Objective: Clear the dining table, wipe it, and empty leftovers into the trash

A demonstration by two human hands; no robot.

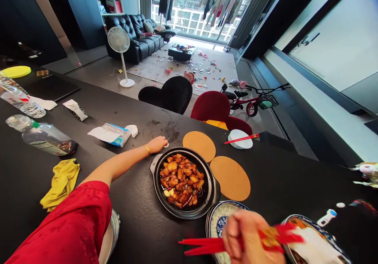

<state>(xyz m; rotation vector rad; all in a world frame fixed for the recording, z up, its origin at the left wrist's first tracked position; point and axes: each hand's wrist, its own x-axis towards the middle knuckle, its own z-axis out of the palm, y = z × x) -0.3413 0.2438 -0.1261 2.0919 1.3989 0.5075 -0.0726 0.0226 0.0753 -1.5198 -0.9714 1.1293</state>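
Right hand (248,236) grips red chopsticks (206,246); the water-bottle label (44,145) is unreadable.

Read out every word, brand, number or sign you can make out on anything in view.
Nothing can be read with certainty.
Water bottle lying nearest: label print too small and blurred.
Bottle behind it: print too blurred.
Tissue packet: printing too small.
White sachet: dark print too small.
Gold marking on the red chopsticks in the right hand: too blurred.
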